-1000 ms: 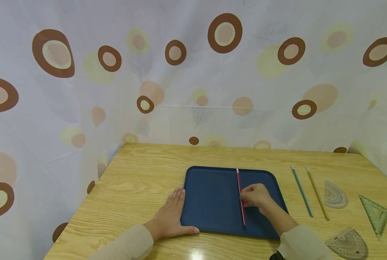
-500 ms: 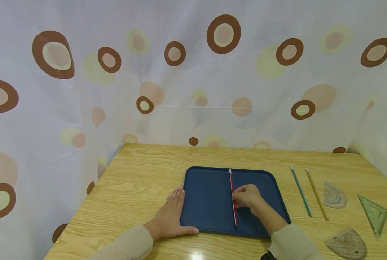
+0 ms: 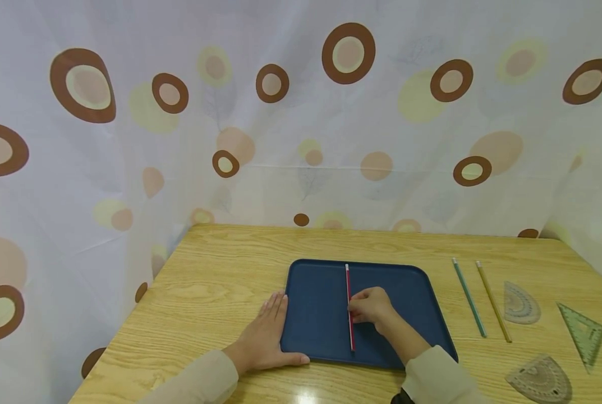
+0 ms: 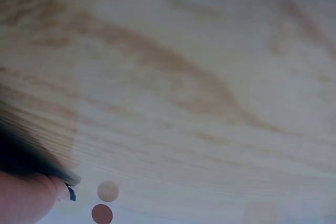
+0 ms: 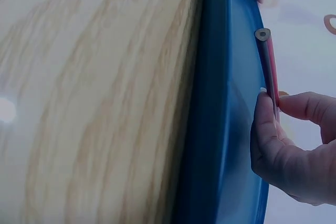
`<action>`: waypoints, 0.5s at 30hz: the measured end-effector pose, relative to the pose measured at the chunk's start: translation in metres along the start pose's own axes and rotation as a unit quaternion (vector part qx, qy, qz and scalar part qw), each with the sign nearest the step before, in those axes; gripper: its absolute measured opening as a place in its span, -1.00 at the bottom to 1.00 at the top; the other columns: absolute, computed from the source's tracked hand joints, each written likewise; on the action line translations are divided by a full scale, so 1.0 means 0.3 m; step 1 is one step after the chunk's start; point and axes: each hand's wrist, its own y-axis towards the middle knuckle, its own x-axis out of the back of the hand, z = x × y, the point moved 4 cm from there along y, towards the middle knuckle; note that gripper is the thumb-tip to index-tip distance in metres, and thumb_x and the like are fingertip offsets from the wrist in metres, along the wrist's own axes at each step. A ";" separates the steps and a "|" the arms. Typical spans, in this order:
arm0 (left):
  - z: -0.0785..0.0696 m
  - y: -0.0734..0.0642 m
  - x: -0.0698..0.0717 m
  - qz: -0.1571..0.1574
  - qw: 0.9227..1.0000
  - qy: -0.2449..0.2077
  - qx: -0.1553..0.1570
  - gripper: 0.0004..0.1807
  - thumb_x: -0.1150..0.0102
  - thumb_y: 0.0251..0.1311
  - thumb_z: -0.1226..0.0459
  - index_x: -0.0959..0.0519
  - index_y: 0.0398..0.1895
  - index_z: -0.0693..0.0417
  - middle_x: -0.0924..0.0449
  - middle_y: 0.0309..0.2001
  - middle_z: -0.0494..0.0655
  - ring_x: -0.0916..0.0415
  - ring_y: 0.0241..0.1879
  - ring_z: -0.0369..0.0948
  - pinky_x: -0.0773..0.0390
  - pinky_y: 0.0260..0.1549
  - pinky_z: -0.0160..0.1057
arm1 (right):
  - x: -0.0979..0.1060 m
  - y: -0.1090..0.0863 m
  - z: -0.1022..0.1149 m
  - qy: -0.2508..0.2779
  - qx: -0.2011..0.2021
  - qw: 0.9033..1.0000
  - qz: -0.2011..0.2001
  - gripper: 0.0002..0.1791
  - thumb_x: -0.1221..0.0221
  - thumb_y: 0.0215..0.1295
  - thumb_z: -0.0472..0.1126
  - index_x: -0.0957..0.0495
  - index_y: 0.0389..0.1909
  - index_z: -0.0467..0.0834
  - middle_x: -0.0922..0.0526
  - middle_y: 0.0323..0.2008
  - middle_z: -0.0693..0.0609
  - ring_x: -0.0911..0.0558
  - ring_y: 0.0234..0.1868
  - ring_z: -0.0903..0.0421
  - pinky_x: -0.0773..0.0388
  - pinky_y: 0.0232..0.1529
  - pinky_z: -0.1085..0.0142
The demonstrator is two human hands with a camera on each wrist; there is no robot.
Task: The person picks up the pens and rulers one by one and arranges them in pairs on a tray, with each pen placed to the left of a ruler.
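Observation:
A red pencil (image 3: 352, 336) with a white end stands lengthwise over the middle of a dark blue tray (image 3: 313, 314). Its middle is pinched between thumb and fingers of my right hand (image 3: 373, 307). In the right wrist view the pencil's unsharpened end (image 5: 262, 34) points toward the camera, close over the tray's inside. My left hand (image 3: 263, 339) lies with straight fingers against the tray's left side, its thumb spread along the front edge. The left wrist view catches only part of that hand (image 4: 29, 198) beside the dark tray rim.
Right of the tray lie a teal pencil (image 3: 469, 297) and a yellow pencil (image 3: 493, 302). Beyond them are two clear protractors, one farther back (image 3: 522, 303) and one near the front (image 3: 542, 380), and a green set square (image 3: 578, 328). A patterned curtain (image 3: 301, 129) encloses the wooden table (image 3: 220, 280).
My right hand has carried the red pencil leftward across the tray, from right of centre to about the middle. The left hand keeps its place at the tray's corner.

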 end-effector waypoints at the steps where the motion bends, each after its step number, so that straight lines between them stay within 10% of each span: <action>1: 0.000 0.001 -0.001 -0.001 1.000 0.000 0.000 0.32 0.12 -0.13 -0.52 0.20 0.44 0.28 0.27 0.48 0.17 0.31 0.48 0.01 0.05 0.41 -0.02 | -0.006 0.001 0.000 0.000 -0.001 1.000 0.000 -0.81 -0.12 0.06 -0.50 -0.46 -0.28 -0.50 -0.57 -0.54 -0.11 -0.54 -0.60 0.18 -0.62 -0.50 0.32; 15: -0.002 0.003 -0.002 -0.004 1.000 -0.003 -0.002 0.32 0.11 -0.12 -0.51 0.19 0.44 0.30 0.24 0.48 0.19 0.28 0.47 0.04 0.03 0.41 0.00 | -0.070 0.002 0.024 0.008 -0.001 1.000 -0.006 -0.83 -0.12 0.07 -0.50 -0.49 -0.28 -0.49 -0.57 -0.55 -0.10 -0.54 -0.62 0.20 -0.62 -0.52 0.34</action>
